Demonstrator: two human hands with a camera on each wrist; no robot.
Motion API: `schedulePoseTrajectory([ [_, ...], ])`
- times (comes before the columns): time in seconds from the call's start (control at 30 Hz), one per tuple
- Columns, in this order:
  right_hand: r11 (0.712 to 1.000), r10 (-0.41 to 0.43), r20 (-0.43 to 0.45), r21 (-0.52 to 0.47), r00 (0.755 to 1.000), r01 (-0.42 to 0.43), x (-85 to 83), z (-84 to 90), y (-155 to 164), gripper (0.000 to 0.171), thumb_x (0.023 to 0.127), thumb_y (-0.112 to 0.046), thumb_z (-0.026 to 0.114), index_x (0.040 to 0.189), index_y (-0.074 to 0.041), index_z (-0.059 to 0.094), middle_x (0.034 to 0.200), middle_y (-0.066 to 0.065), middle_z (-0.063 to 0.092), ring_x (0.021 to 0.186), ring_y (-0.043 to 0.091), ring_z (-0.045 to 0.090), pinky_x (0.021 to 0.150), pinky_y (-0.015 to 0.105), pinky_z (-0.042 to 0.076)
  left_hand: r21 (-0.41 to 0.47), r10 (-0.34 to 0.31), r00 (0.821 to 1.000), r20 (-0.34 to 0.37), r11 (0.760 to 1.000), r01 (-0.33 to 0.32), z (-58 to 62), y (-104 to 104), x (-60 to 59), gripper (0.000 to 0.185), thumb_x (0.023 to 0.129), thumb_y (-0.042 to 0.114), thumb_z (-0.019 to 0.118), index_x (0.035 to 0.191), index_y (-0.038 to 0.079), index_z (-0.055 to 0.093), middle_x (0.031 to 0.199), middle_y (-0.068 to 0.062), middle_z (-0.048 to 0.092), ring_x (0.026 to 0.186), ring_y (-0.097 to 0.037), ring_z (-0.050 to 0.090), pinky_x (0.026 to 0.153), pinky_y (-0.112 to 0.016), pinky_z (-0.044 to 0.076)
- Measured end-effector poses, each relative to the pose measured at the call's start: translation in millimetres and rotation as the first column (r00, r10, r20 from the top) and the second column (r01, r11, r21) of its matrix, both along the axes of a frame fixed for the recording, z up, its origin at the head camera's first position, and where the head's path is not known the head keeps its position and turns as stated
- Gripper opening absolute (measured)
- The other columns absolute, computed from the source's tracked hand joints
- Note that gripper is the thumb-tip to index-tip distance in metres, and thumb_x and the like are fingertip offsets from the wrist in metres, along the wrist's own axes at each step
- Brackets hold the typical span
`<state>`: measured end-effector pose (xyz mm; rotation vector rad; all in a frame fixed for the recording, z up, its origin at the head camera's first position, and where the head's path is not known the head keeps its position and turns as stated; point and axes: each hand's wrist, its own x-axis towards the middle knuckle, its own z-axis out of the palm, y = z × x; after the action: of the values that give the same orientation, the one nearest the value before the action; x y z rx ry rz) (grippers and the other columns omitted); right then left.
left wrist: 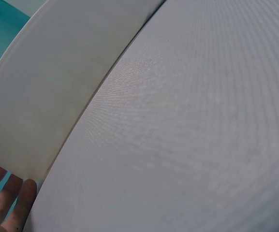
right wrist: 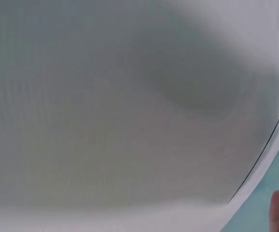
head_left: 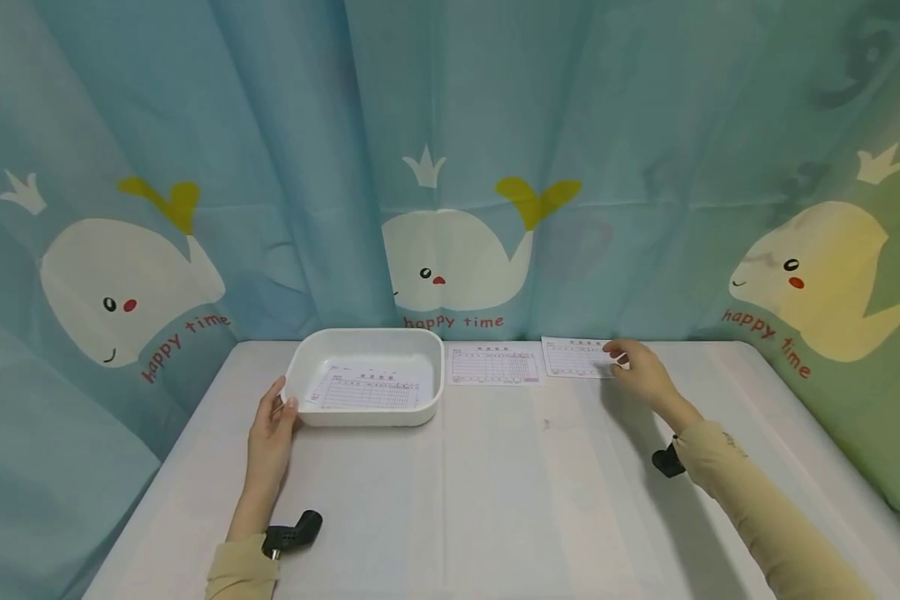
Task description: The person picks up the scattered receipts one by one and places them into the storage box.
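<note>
A white plastic tray (head_left: 367, 419) stands at the back left of the table, with a printed receipt slip (head_left: 371, 392) lying inside it. My left hand (head_left: 268, 433) is at the tray's front left corner, its fingers touching the outer wall and thumb near the rim. In the left wrist view, extended fingers (left wrist: 25, 203) meet the end of the tray wall (left wrist: 57, 72). Right of the tray lies another receipt slip (head_left: 493, 367). A third receipt slip (head_left: 577, 358), slightly askew, has its right end pinched by my right hand (head_left: 641, 375). The right wrist view shows only fingertips (right wrist: 276, 212), without the slip.
The white table (head_left: 495, 500) ends at the back against a blue-green curtain (head_left: 622, 275) printed with whales. A black wrist camera (head_left: 294, 533) sits on the left wrist, another black camera (head_left: 669, 461) on the right.
</note>
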<state>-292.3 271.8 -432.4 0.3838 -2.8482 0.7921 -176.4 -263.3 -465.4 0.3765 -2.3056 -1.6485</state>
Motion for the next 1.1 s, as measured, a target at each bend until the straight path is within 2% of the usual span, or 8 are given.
schedulePoseTrajectory([
  [0.17,0.999,0.035,-0.008,0.041,0.999,-0.034,-7.4,-2.0,9,0.03,0.084,0.003,0.055,0.113,0.009,0.058,0.111,0.031,0.061,0.101,0.045,0.058,0.087,0.057,0.046,0.008,-0.01,1.0,0.002,1.0,0.01,0.7,0,1.0,0.055,0.103,0.038,0.04,0.153,0.023,0.024,0.154,-0.014,0.035,0.137,-0.032,0.042,0.08,0.008,0.036],
  [0.43,0.994,0.029,0.076,0.103,0.997,-0.037,-12.9,-0.9,19,0.037,0.087,-0.005,0.059,0.122,0.008,0.054,0.123,0.032,0.055,0.113,0.05,0.051,0.09,0.064,0.043,-0.007,-0.011,1.0,0.011,1.0,0.011,-0.9,-1,-0.6,0.056,0.102,0.04,0.041,0.153,0.024,0.025,0.155,-0.013,0.034,0.138,-0.031,0.041,0.079,0.009,0.034],
  [0.63,0.99,0.028,0.126,0.137,0.992,-0.045,-20.5,0.7,21,0.045,0.087,-0.008,0.061,0.127,0.007,0.051,0.131,0.034,0.048,0.122,0.053,0.043,0.098,0.068,0.036,-0.007,-0.008,1.0,0.006,1.0,0.008,-1.5,-2,-0.3,0.055,0.102,0.038,0.041,0.153,0.023,0.024,0.155,-0.014,0.034,0.137,-0.03,0.042,0.079,0.009,0.034],
  [0.77,0.989,0.021,0.166,0.14,0.986,-0.045,-26.6,-2.7,24,0.047,0.088,-0.01,0.06,0.131,0.006,0.048,0.137,0.035,0.042,0.128,0.055,0.035,0.103,0.07,0.031,0.003,-0.01,1.0,0.006,1.0,0.01,-1.3,-1,0.0,0.055,0.102,0.039,0.041,0.153,0.024,0.025,0.155,-0.013,0.034,0.137,-0.03,0.042,0.079,0.009,0.035],
  [1.1,0.986,0.029,0.19,0.159,0.981,-0.059,-39.0,-14.9,33,0.049,0.091,-0.013,0.059,0.132,0.009,0.044,0.138,0.037,0.04,0.129,0.055,0.034,0.104,0.069,0.029,-0.018,-0.01,1.0,0.005,1.0,0.01,-1.4,-1,1.1,0.056,0.102,0.041,0.04,0.153,0.024,0.024,0.154,-0.012,0.035,0.136,-0.029,0.043,0.081,0.007,0.037],
])
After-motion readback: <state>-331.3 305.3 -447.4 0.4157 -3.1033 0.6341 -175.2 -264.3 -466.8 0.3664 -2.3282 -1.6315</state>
